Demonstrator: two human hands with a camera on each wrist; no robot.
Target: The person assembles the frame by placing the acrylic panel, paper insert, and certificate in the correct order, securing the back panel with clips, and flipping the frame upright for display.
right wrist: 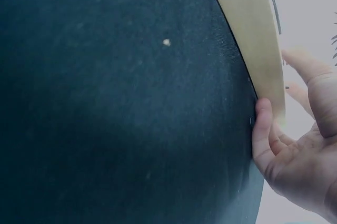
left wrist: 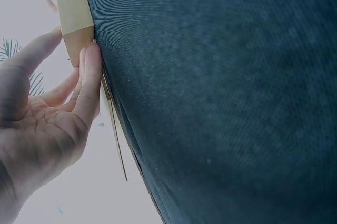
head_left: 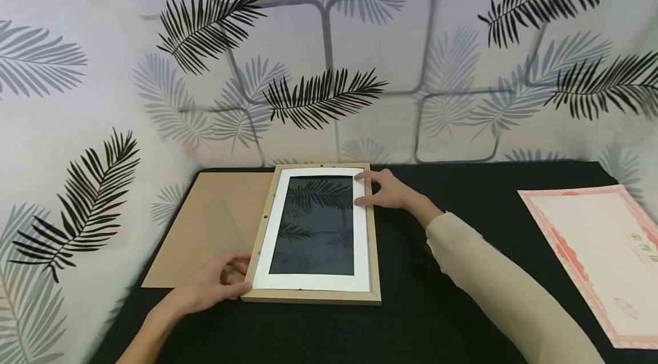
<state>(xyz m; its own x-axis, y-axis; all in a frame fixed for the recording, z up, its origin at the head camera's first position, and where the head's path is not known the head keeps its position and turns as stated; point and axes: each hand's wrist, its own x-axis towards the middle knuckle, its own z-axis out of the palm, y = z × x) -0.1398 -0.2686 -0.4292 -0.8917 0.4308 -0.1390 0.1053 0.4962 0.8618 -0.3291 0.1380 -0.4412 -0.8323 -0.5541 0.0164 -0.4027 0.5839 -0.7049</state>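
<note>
A light wooden picture frame (head_left: 374,250) lies on the black cloth, its inner side up, with small dark tabs along its rim. Inside it sits a white mat (head_left: 319,282) around a dark, shiny window (head_left: 319,227). My left hand (head_left: 213,284) grips the frame's near left corner, thumb on top and fingers against the outer side, as the left wrist view shows. At the far right side my right hand (head_left: 388,190) holds the frame's edge. Two of its fingertips rest on the mat's right border, while other fingers touch the wooden outer side (right wrist: 253,29).
Left of the frame, and partly under it, lies a brown backing board (head_left: 205,221). A certificate sheet with a pink border (head_left: 591,250) lies at the right on the black cloth (head_left: 462,227). Behind the table hangs a leaf-patterned curtain (head_left: 370,55).
</note>
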